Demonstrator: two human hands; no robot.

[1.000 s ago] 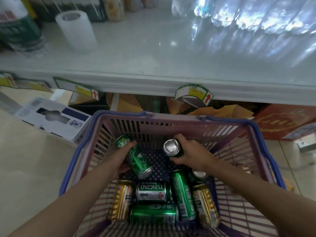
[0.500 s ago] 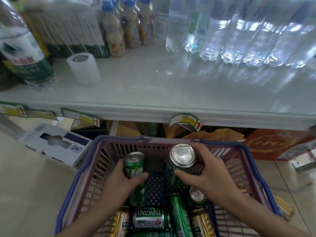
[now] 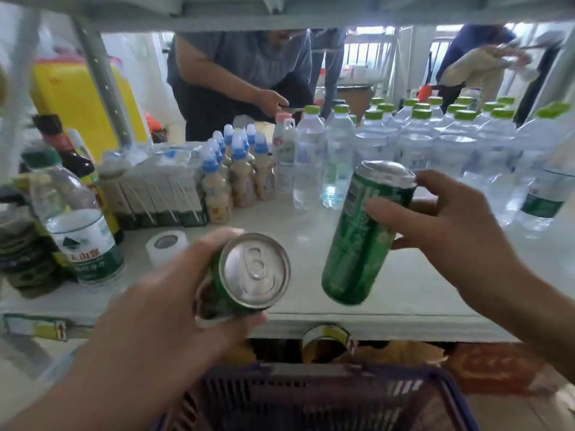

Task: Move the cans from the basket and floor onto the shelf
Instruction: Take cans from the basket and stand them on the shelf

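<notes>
My left hand (image 3: pixel 161 309) grips a short green can (image 3: pixel 249 272), its silver pull-tab top tipped toward me, just above the shelf's front edge. My right hand (image 3: pixel 448 231) holds a tall green can (image 3: pixel 361 234) by its side, tilted slightly, hanging over the white shelf (image 3: pixel 404 287). The purple basket (image 3: pixel 311 396) sits below, only its far rim in view; the cans inside it are hidden.
Water bottles with green caps (image 3: pixel 435 141) crowd the shelf's back right. Small blue-capped drink bottles (image 3: pixel 236 172), carton packs (image 3: pixel 155 194) and a white tape roll (image 3: pixel 166 247) stand left of centre, a large bottle (image 3: pixel 77 225) at far left. A person (image 3: pixel 236 76) stands behind the shelf.
Both hands have lifted their cans out of the basket and up to shelf height. The view has tilted up from the basket to the shelf.
</notes>
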